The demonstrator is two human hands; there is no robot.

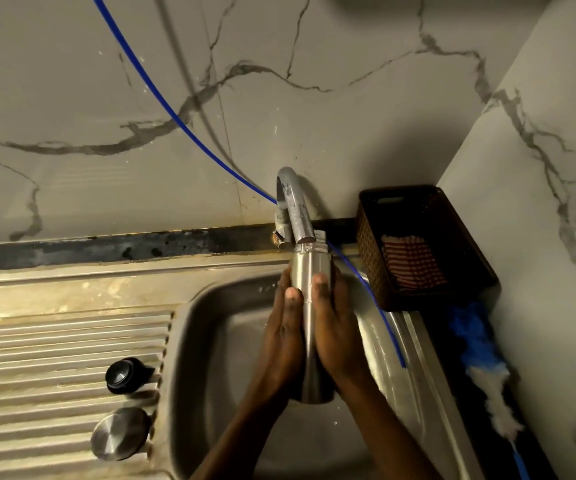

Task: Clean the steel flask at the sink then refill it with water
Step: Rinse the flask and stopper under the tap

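While 2 hands (pixel 281 327) grip it, steel flask (pixel 310 306) seemingly touches tap (pixel 295 209).

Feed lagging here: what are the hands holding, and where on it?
Both hands, left and right, grip the steel flask by its body, below the open neck.

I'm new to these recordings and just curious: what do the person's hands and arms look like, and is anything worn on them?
Both are bare. The left hand and right hand wear no gloves, and no rings show. No sleeve, watch or bracelet shows on either forearm down to the bottom edge of the picture. Short fingernails show on the thumbs.
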